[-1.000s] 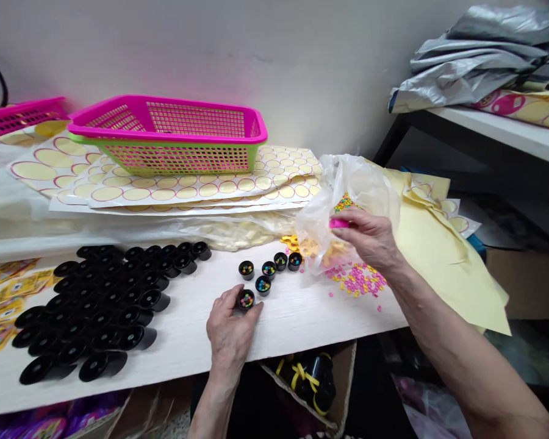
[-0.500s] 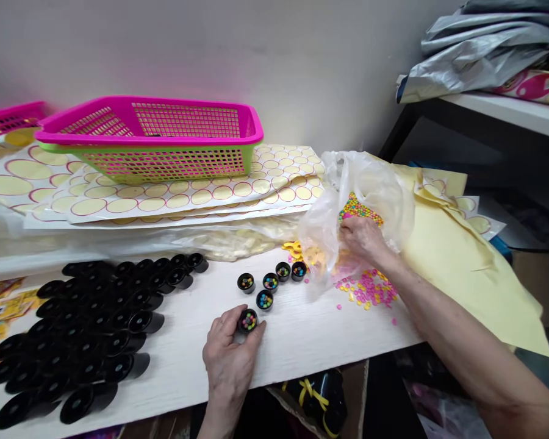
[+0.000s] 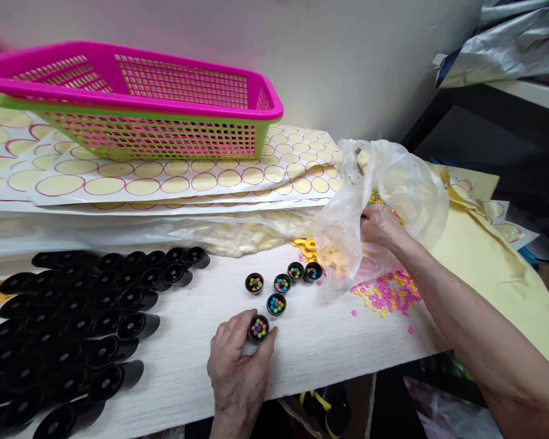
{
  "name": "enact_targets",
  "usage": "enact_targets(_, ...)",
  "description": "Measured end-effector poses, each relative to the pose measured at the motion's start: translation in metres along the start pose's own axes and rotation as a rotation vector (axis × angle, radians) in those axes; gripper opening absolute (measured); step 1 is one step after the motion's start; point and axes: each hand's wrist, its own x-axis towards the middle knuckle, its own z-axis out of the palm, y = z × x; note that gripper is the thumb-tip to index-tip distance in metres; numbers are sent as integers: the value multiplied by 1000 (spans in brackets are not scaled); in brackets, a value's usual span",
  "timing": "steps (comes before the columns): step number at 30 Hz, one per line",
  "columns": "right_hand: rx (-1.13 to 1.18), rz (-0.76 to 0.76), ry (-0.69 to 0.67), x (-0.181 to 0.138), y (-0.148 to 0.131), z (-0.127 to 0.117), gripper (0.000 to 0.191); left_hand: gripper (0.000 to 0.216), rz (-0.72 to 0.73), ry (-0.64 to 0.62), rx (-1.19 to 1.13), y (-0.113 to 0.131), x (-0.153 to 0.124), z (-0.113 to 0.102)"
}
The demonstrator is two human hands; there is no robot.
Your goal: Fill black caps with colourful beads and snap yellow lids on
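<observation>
Between the thumb and fingers of my left hand [image 3: 240, 366] is a small black cup [image 3: 258, 328] with colored beads in it, standing on the table. Several similar cups with beads, such as this black cup [image 3: 276, 303], stand just beyond it. My right hand [image 3: 382, 224] reaches into a clear plastic bag [image 3: 348, 219] of multicolored beads [image 3: 376, 197]; its fingertips are hidden among the bag and beads. Pink and yellow pieces [image 3: 388, 292] lie scattered below the bag, with yellow ring-like pieces [image 3: 305, 248] at its left.
Rows of black cups [image 3: 105, 305] fill the table's left side. A pink and green basket [image 3: 155, 137] rests on sheets of round stickers [image 3: 201, 182] at the back. Yellow paper [image 3: 489, 274] lies at right, beneath a shelf [image 3: 535, 100]. An open box [image 3: 361, 402] sits below the table edge.
The view has shifted closer and to the left. My right hand sits deeper among the beads in the bag, more of its fingers hidden. My left hand still holds the same cup.
</observation>
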Motion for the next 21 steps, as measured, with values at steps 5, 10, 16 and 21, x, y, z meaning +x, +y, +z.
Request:
enact_targets(5,142,9,135,-4,8,7,25,27,1,0,18,1,-1,-1)
enact_targets(10,276,-102,566,-43,-25,-25,23,26,9,21,14,2,-1,0)
enact_targets(16,186,-639,160,-109,-96,-54,19,25,2,25,-21,3,0,1)
enact_targets(21,-146,-603,-111,-109,-108,-34,21,25,-60,13,-13,6,0,1)
